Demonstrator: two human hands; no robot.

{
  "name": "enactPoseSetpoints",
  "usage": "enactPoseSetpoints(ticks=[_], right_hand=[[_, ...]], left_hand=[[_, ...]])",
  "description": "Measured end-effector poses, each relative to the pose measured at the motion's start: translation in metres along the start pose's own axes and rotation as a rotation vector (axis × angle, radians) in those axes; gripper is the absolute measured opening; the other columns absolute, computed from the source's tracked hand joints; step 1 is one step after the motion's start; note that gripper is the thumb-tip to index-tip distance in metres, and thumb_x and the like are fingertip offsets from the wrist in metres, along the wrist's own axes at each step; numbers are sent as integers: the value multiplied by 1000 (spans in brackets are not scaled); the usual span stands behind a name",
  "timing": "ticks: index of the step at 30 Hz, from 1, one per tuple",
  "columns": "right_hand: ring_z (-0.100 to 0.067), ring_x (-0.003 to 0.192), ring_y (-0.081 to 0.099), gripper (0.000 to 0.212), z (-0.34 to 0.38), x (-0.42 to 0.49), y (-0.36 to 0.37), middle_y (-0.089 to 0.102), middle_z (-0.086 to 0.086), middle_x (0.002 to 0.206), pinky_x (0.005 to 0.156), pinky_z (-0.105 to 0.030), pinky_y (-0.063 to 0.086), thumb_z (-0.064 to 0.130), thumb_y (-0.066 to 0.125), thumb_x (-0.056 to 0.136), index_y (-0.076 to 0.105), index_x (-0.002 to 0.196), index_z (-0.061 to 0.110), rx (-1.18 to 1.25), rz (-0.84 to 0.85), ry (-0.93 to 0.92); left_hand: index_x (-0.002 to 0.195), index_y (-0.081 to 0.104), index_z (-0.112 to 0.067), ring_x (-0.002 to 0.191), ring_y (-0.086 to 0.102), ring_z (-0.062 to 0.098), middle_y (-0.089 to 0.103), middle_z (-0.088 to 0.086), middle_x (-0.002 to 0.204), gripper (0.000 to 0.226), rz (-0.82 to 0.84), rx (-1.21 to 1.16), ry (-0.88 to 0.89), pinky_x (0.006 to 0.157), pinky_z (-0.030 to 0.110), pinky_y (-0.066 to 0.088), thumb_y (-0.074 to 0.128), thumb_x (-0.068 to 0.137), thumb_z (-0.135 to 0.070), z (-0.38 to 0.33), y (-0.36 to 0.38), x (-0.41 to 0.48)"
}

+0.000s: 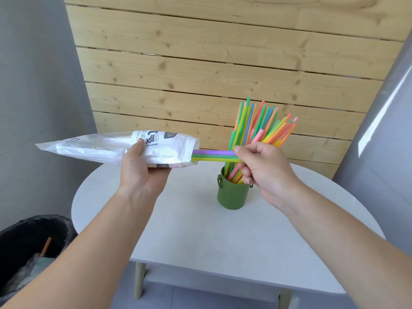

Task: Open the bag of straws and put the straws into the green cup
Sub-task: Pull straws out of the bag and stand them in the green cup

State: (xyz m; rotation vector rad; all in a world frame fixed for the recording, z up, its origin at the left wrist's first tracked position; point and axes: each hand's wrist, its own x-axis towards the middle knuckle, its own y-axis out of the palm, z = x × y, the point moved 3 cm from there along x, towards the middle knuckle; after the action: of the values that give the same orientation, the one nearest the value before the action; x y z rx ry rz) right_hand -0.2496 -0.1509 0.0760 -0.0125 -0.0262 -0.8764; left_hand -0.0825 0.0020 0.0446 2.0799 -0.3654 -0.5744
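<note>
My left hand grips a white plastic straw bag, held level above the table with its open mouth facing right. A small bunch of straws, purple, green and yellow, sticks out of that mouth. My right hand pinches the bunch's right end just above the green cup. The cup stands upright on the table and holds many coloured straws fanned upward and to the right.
The round white table stands before a slatted wooden wall. A black-lined waste bin sits on the floor at lower left with rubbish inside. Grey walls flank both sides.
</note>
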Motion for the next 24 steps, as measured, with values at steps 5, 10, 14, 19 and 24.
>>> enactPoseSetpoints(ticks=[5, 10, 14, 19, 24], right_hand=[[-9, 39, 37, 13, 25, 6, -22, 53, 0, 49, 36, -20, 33, 12, 68, 94, 63, 83, 6, -86, -8, -149], [-10, 40, 38, 13, 42, 11, -46, 53, -6, 55, 36, -21, 33, 12, 69, 93, 65, 81, 7, -156, -24, -190], [-7, 38, 37, 14, 50, 11, -66, 51, -12, 60, 37, -21, 32, 10, 68, 93, 63, 80, 7, -181, -52, -190], [-6, 37, 37, 14, 64, 3, -92, 49, -10, 60, 36, -19, 32, 11, 67, 94, 63, 81, 8, -226, -91, -214], [-6, 39, 42, 12, 71, -8, -114, 49, -10, 59, 37, -20, 33, 11, 67, 95, 63, 87, 3, -324, -115, -227]], left_hand=[[134, 61, -7, 108, 75, 33, 73, 14, 124, 32, -21, -15, 3, 95, 57, 58, 58, 103, -17, -3, -3, 4], [136, 59, -9, 107, 75, 33, 74, 14, 123, 35, -53, -35, 7, 90, 59, 59, 59, 102, -16, -6, -8, 9], [135, 60, -9, 108, 75, 34, 74, 14, 123, 33, -54, -43, 7, 92, 59, 58, 58, 103, -17, -9, -10, 12], [133, 61, -7, 107, 75, 34, 75, 14, 122, 32, -58, -49, 2, 94, 57, 58, 57, 104, -18, -9, -12, 13], [132, 61, -7, 108, 75, 35, 74, 15, 123, 31, -61, -52, -21, 94, 58, 58, 58, 103, -18, -4, -12, 12]])
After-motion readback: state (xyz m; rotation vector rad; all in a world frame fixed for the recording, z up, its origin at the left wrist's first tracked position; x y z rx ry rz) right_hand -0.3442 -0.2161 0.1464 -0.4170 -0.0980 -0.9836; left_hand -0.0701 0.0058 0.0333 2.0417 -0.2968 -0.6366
